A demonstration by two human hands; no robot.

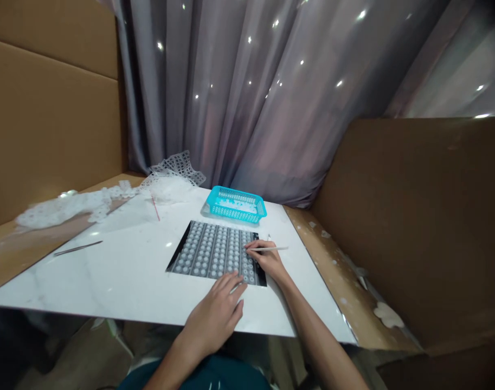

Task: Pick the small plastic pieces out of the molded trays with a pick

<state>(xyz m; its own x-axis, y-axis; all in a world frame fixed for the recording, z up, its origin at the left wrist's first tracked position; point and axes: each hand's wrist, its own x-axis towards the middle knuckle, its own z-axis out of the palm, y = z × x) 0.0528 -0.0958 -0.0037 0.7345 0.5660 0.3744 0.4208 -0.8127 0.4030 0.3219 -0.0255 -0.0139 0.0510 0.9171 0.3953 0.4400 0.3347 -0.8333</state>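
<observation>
A dark rectangular sheet (262,277) lies flat on the white table, covered with rows of small round whitish pieces (219,252). My right hand (267,259) is closed around a thin white pen-like stick (278,248). Its tip is at the sheet's right-hand columns, where the rounds look darker and ringed toward the near corner. My left hand (220,303) rests palm down with fingers stretched out, fingertips at the sheet's near edge, holding nothing. What the stick's tip touches is too small to make out.
A turquoise plastic basket (236,216) with white bits inside stands behind the sheet. Tweezers (78,248) and a red thin stick (155,209) lie left. White perforated scraps (176,168) pile at the back left. Cardboard panels (52,119) flank the white table (121,281).
</observation>
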